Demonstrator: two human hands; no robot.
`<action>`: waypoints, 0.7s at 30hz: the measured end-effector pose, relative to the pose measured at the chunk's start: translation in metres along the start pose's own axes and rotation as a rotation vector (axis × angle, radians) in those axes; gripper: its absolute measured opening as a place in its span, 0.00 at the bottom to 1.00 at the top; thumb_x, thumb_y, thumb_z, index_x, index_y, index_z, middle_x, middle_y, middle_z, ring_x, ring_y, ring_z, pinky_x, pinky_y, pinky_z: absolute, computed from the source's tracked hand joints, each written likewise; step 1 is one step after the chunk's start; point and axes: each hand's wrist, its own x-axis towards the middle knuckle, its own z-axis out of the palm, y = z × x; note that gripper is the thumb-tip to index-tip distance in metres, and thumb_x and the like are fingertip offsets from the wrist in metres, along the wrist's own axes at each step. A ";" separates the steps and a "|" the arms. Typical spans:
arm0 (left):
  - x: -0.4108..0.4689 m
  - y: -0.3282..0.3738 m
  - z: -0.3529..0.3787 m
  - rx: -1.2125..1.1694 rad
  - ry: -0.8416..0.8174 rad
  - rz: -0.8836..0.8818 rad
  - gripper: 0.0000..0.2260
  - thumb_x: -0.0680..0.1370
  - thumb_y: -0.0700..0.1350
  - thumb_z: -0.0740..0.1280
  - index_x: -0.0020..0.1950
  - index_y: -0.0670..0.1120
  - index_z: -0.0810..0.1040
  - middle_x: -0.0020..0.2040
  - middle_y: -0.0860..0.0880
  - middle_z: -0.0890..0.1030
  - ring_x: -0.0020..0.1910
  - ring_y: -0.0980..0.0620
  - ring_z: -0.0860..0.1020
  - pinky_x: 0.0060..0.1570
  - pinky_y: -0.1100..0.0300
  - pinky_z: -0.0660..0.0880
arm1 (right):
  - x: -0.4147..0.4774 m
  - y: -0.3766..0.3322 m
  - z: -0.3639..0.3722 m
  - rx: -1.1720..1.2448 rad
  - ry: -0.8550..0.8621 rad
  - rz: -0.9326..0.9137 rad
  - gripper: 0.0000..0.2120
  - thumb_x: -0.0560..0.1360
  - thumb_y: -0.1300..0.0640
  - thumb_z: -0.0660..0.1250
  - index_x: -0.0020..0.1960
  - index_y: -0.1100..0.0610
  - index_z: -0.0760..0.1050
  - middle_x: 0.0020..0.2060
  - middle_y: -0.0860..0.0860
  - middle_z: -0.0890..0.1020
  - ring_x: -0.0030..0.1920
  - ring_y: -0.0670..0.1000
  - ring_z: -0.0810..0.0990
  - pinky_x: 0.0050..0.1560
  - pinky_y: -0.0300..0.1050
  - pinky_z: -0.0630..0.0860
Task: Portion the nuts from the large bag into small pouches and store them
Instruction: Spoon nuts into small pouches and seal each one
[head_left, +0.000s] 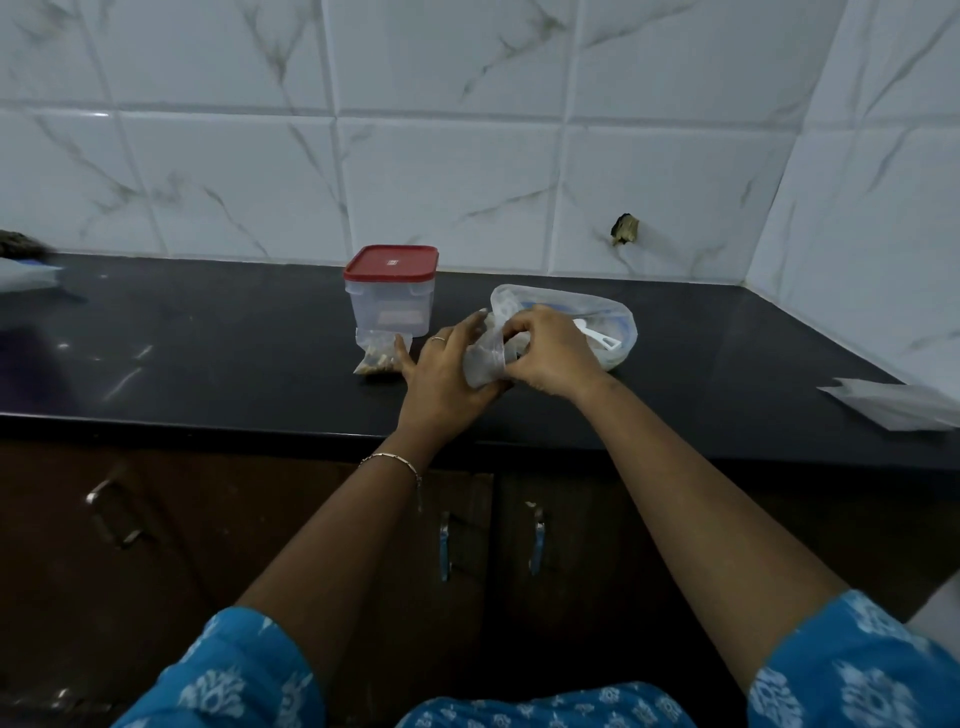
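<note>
Left hand (447, 375) cups the small pouch (484, 359), thumb curled beneath; right hand (553, 358) pinches its top with curled fingers, over the bench's (208, 343) middle, just beside the large bag (605, 319).

- The left hand (444, 376) and right hand (553, 353) hold a small clear pouch (483, 358) between them, above the black countertop (234, 353).
- The right hand's fingers curl and pinch the pouch's upper edge; the left hand holds it from below with its thumb, its other fingers spread.
- A filled pouch of nuts (376, 357) lies just left of the left hand, in front of a clear container with a red lid (390, 291).
- The large bag (582, 306) sits behind the right hand, with a white scoop (605, 340) inside.
- Flat empty pouches (893, 405) lie at the far right.
</note>
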 end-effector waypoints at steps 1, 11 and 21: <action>0.001 0.001 -0.001 0.009 0.004 0.008 0.35 0.70 0.61 0.72 0.73 0.52 0.65 0.65 0.51 0.77 0.67 0.52 0.71 0.72 0.34 0.38 | 0.000 -0.002 -0.002 -0.029 -0.010 -0.031 0.14 0.69 0.60 0.74 0.55 0.55 0.81 0.56 0.53 0.79 0.53 0.53 0.78 0.50 0.44 0.75; 0.026 0.010 0.014 -0.104 0.074 -0.098 0.21 0.73 0.54 0.73 0.61 0.47 0.73 0.54 0.51 0.80 0.58 0.49 0.76 0.72 0.43 0.52 | -0.006 0.028 -0.012 0.161 0.443 0.010 0.08 0.71 0.65 0.63 0.42 0.55 0.79 0.42 0.48 0.81 0.45 0.48 0.77 0.47 0.42 0.74; 0.052 -0.012 0.027 -0.205 0.041 -0.186 0.24 0.70 0.63 0.68 0.59 0.48 0.73 0.51 0.50 0.80 0.50 0.48 0.78 0.50 0.45 0.77 | -0.007 0.112 -0.007 -0.089 0.438 0.422 0.17 0.77 0.63 0.61 0.61 0.48 0.79 0.54 0.48 0.82 0.63 0.52 0.70 0.65 0.53 0.62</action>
